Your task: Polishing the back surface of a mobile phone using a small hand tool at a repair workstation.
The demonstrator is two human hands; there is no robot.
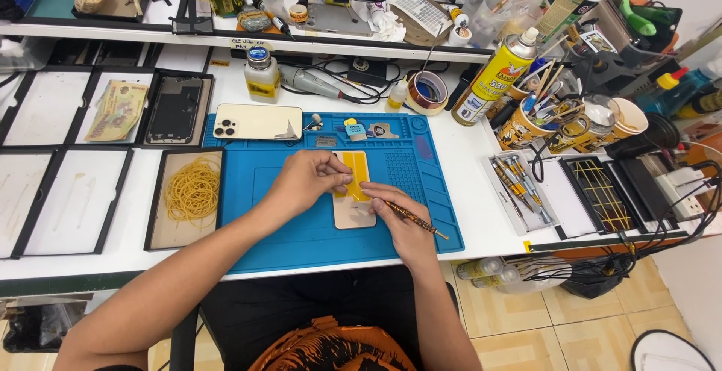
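— Where is the phone panel?
— The phone panel (353,198), with its yellow sheet (355,174), lies on the blue mat (301,228) on the counter (481,198).
— The hands?
— The left hand (304,181) has its fingers pinched on the sheet's edge; the right hand (402,217) has its fingers closed around a slim tool (414,219).
— Any packages?
— A yellow spray can (496,74) with a red label stands behind the mat, right.

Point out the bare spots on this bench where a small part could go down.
Free: the blue mat left of the left hand, beside the rubber-band tray; also the mat's front right corner below the screwdriver in the right hand. Crowded: the mat's back edge around the cream phone, and the right side near the tool cups.
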